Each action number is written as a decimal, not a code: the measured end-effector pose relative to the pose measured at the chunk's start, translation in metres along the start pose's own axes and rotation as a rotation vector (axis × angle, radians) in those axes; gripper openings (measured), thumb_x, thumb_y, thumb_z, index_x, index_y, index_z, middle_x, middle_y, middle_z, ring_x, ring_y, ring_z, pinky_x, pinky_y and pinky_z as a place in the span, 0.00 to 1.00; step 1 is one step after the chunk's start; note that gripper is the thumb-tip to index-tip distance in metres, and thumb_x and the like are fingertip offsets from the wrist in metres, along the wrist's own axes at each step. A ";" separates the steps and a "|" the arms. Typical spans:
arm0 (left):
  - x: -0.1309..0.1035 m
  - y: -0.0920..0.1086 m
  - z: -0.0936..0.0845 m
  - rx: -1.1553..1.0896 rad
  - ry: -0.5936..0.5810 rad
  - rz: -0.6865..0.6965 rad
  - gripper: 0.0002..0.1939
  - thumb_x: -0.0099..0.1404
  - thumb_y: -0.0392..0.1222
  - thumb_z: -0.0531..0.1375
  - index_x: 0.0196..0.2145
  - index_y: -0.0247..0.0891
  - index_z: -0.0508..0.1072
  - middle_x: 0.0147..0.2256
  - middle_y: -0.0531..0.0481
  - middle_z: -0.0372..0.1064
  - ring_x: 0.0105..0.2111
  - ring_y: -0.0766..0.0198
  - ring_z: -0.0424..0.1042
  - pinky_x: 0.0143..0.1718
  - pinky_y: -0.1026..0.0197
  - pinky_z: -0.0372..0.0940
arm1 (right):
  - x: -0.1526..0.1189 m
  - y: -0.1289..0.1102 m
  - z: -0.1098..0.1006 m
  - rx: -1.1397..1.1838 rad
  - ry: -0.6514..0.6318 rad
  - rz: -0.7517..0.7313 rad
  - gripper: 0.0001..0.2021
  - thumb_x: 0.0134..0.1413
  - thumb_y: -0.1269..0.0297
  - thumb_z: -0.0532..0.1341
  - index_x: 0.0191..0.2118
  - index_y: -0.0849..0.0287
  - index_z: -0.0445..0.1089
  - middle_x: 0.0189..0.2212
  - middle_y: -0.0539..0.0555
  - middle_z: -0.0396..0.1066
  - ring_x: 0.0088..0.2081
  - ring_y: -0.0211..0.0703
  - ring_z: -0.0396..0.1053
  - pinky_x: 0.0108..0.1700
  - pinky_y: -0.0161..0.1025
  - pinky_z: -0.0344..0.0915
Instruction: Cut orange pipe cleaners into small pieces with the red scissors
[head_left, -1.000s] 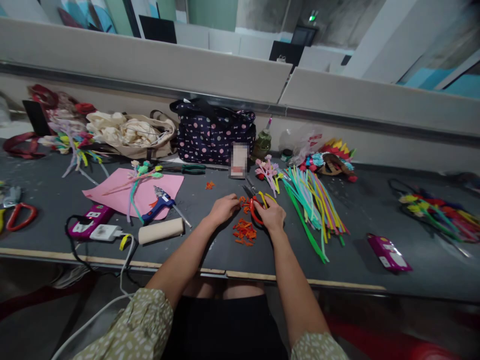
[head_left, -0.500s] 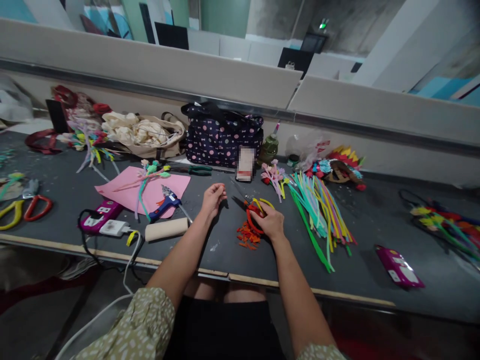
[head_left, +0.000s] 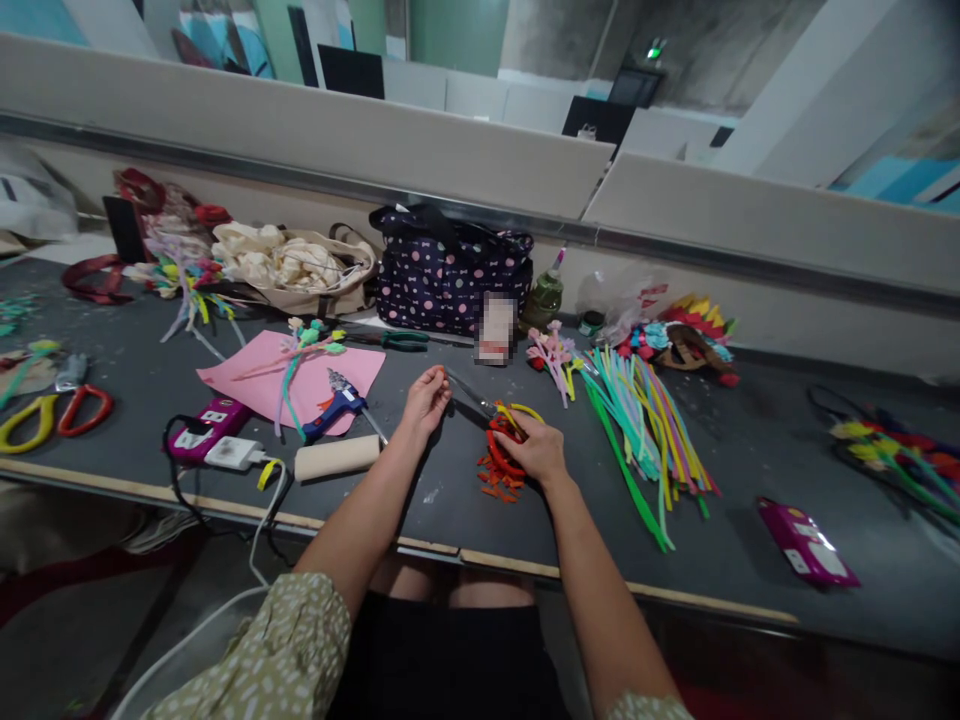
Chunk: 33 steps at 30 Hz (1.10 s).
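Here, hands (head_left: 426,403) apart, right one (head_left: 543,450) gripping scissors (head_left: 489,408); orange scraps (head_left: 498,481) nearby

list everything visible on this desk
scissors: two, red-and-yellow handles, centre and left
orange scraps: many, orange, by scissors
stem bundle: one, multicoloured, centre right
fuzzy flowers: several, multicoloured, scattered
pink sheet: one, pink, left
glue gun: one, blue, sheet's edge
tube: one, beige, front left
power strip: one, purple, front left
boxy item: one, purple, right
dotted bag: one, navy, back centre
cloth bag: one, beige, back left
pliers: one, green handles, back
bottle: one, green, back
desk: one, grey, beneath
left hand: one, bare, pinching orange scrap
right hand: one, bare, on scissors
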<state>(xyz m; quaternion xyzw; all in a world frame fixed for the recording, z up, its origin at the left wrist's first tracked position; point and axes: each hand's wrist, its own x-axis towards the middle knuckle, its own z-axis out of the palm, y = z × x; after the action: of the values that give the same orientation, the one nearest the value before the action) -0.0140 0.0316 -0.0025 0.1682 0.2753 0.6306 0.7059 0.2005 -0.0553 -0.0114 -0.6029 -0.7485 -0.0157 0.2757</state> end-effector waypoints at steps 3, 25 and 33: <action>0.000 0.000 0.001 -0.022 -0.003 -0.026 0.12 0.52 0.29 0.67 0.33 0.33 0.69 0.23 0.57 0.65 0.20 0.76 0.66 0.20 0.73 0.59 | 0.000 -0.001 0.001 -0.019 -0.015 -0.002 0.23 0.53 0.49 0.61 0.52 0.54 0.71 0.45 0.54 0.76 0.41 0.46 0.75 0.43 0.41 0.71; -0.004 0.000 0.005 -0.157 0.069 -0.113 0.08 0.58 0.23 0.59 0.31 0.33 0.67 0.22 0.57 0.63 0.18 0.77 0.62 0.19 0.74 0.59 | 0.001 -0.007 0.005 -0.045 -0.027 -0.060 0.25 0.56 0.48 0.59 0.55 0.56 0.69 0.43 0.56 0.76 0.41 0.45 0.73 0.42 0.38 0.68; -0.003 0.000 0.005 -0.193 0.080 -0.113 0.07 0.59 0.25 0.60 0.31 0.34 0.68 0.23 0.56 0.64 0.19 0.77 0.62 0.21 0.74 0.60 | 0.001 -0.006 0.005 -0.059 -0.026 -0.050 0.26 0.57 0.47 0.58 0.56 0.56 0.68 0.42 0.56 0.76 0.40 0.44 0.73 0.42 0.37 0.67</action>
<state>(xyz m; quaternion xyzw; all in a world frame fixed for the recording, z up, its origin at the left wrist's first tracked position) -0.0114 0.0289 0.0018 0.0584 0.2502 0.6195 0.7418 0.1928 -0.0545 -0.0135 -0.5922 -0.7659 -0.0370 0.2476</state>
